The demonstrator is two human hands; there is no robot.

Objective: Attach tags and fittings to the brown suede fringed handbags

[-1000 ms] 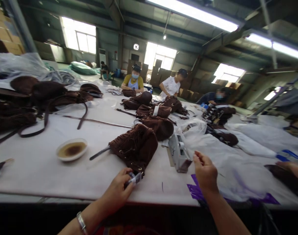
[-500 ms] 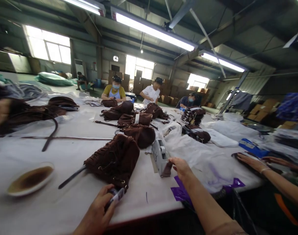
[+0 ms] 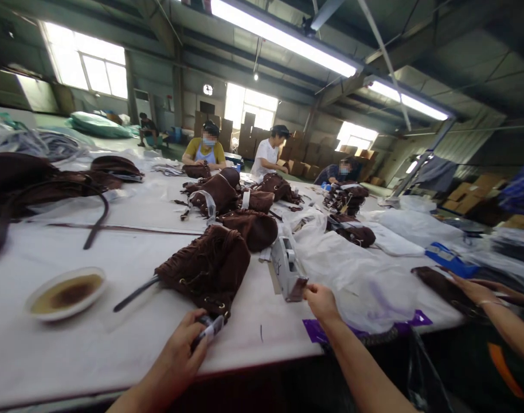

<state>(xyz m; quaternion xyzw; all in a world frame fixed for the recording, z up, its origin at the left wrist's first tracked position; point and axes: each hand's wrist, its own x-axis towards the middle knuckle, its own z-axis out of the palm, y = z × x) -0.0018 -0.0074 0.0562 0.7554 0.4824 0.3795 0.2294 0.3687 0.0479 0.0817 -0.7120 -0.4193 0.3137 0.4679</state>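
A dark brown drawstring bag point(image 3: 208, 267) with gold eyelets lies on the white table in front of me. At its near end my left hand point(image 3: 187, 344) is closed around a folded dark bag strap point(image 3: 208, 328) with a pale, shiny band on it. My right hand point(image 3: 322, 301) pinches at the front end of a grey tape dispenser point(image 3: 286, 267), seemingly on the tape's end; the clear tape itself is hard to make out. Right behind the dispenser lies another brown bag point(image 3: 253, 230). A long dark strap point(image 3: 135, 293) sticks out left from the nearest bag.
An oval dish point(image 3: 66, 293) of brown liquid stands at left, more brown bags point(image 3: 12, 178) behind it. Clear plastic sheeting point(image 3: 343, 269), purple plastic point(image 3: 316, 331) and a blue dispenser point(image 3: 449, 259) are at right. A co-worker's hands point(image 3: 474, 289) rest on a bag there. Several people work across the table.
The view has shifted slightly. A blurred hand at the left edge is gone. On the pile, a bag with a pale band now lies where a strap stuck out. Both my hands keep their grips.
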